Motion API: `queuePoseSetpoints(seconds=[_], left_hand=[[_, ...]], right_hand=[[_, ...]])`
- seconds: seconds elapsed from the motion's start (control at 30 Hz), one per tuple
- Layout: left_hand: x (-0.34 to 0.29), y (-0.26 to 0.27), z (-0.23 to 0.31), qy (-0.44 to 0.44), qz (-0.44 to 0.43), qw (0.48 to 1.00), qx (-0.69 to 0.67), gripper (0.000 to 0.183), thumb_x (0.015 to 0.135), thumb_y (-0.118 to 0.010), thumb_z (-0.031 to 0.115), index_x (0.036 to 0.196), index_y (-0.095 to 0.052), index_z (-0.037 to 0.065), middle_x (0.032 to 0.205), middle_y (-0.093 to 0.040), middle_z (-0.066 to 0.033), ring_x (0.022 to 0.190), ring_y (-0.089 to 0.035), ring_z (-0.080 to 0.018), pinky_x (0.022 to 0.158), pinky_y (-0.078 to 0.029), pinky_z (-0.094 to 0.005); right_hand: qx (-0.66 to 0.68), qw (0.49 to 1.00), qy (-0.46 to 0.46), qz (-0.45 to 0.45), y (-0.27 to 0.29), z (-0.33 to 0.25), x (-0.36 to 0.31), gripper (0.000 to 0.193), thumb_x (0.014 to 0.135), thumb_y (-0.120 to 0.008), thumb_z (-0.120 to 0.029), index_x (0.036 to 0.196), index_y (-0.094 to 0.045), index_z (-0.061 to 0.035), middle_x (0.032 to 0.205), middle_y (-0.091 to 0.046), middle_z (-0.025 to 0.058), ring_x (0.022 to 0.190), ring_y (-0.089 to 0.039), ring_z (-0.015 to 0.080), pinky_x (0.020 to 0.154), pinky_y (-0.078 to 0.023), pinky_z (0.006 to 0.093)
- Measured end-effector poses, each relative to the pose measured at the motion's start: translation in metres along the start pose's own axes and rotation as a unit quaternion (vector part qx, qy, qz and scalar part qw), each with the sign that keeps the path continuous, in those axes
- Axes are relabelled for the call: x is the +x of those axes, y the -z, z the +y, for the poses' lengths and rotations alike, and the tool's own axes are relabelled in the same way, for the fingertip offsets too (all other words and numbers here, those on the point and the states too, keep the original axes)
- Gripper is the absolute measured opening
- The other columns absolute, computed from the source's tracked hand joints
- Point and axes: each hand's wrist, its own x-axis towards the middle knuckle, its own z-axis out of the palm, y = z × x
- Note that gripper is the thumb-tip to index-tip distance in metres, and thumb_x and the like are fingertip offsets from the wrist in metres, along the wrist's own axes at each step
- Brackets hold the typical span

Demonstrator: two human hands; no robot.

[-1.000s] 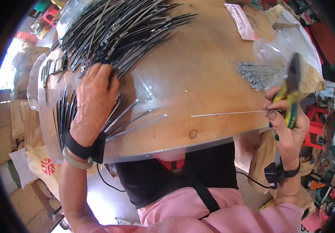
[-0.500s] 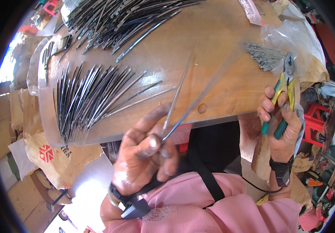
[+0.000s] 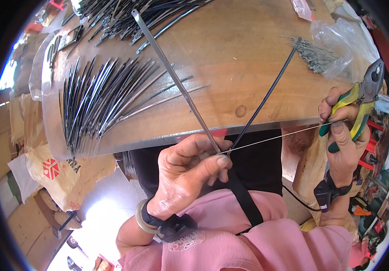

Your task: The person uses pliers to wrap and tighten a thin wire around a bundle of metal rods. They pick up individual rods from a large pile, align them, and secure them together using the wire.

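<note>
My left hand is closed in a pinch just off the table's near edge. Between thumb and fingers it grips the lower ends of a flat metal strip and a dark thin rod, which spread upward in a V. A thin wire stretches taut from that pinch to my right hand, whose thumb and finger hold its other end. The same right hand is closed around pliers with green and yellow handles, their jaws tipped away to the upper right.
Dark metal strips lie fanned on the wooden table, with a bigger heap at the far left. A wire bundle rests by a clear plastic bag. Scissors lie at left; a paper bag sits below.
My left hand has moved right, and its strip and rod have opened into a wider V. My right hand has shifted right with the pliers; a wire now spans both hands.
</note>
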Motion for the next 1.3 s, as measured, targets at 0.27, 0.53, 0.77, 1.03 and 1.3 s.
queuePoseSetpoints(seconds=[0.27,0.53,0.77,1.03,1.3], left_hand=[[0.008,0.007,-0.001,0.030,-0.018,0.996,0.077,0.021,0.088,-0.064,-0.004,0.109,-0.067,-0.003,0.083,-0.069,-0.0056,0.064,-0.061,-0.0076,0.055,-0.045,-0.0182],[0.010,0.011,-0.005,0.049,-0.022,0.997,0.052,0.019,0.087,-0.066,-0.003,0.106,-0.067,-0.003,0.082,-0.069,-0.0055,0.064,-0.060,-0.0071,0.055,-0.044,-0.0191],[0.015,0.002,-0.006,0.081,-0.091,0.979,0.161,0.017,0.090,-0.061,-0.002,0.107,-0.066,-0.002,0.077,-0.064,-0.0010,0.064,-0.051,-0.0049,0.059,-0.043,-0.0205],[0.013,0.006,-0.002,0.120,-0.080,0.982,0.119,0.015,0.092,-0.062,0.002,0.107,-0.065,-0.001,0.076,-0.063,0.0002,0.063,-0.046,-0.0033,0.057,-0.039,-0.0188],[0.016,0.003,-0.007,0.119,-0.089,0.978,0.144,0.014,0.092,-0.060,0.001,0.106,-0.065,-0.001,0.075,-0.062,0.0003,0.063,-0.049,-0.0038,0.056,-0.040,-0.0198]], right_hand=[[-0.085,0.994,0.041,-0.055,-0.015,0.008,-0.008,0.019,0.084,-0.075,-0.012,0.094,-0.065,0.0006,0.112,-0.058,0.0168,0.084,-0.058,0.0175,0.072,-0.049,0.0305],[-0.045,0.999,-0.004,-0.027,0.006,0.008,-0.004,0.018,0.085,-0.073,-0.012,0.094,-0.064,0.0005,0.114,-0.057,0.0153,0.091,-0.058,0.0175,0.081,-0.048,0.0305],[-0.156,0.982,0.011,-0.110,-0.044,0.018,-0.015,0.016,0.077,-0.079,-0.009,0.085,-0.068,-0.0011,0.091,-0.064,0.0127,0.078,-0.064,0.0253,0.070,-0.049,0.0295],[0.068,0.986,-0.133,-0.067,-0.044,0.028,-0.019,0.017,0.081,-0.078,-0.009,0.089,-0.068,0.0025,0.090,-0.063,0.0068,0.080,-0.062,0.0152,0.071,-0.048,0.0269],[-0.203,0.968,0.000,-0.145,-0.044,0.014,-0.016,0.014,0.074,-0.072,0.000,0.088,-0.067,0.0003,0.096,-0.061,0.0124,0.076,-0.063,0.0268,0.068,-0.050,0.0303]])
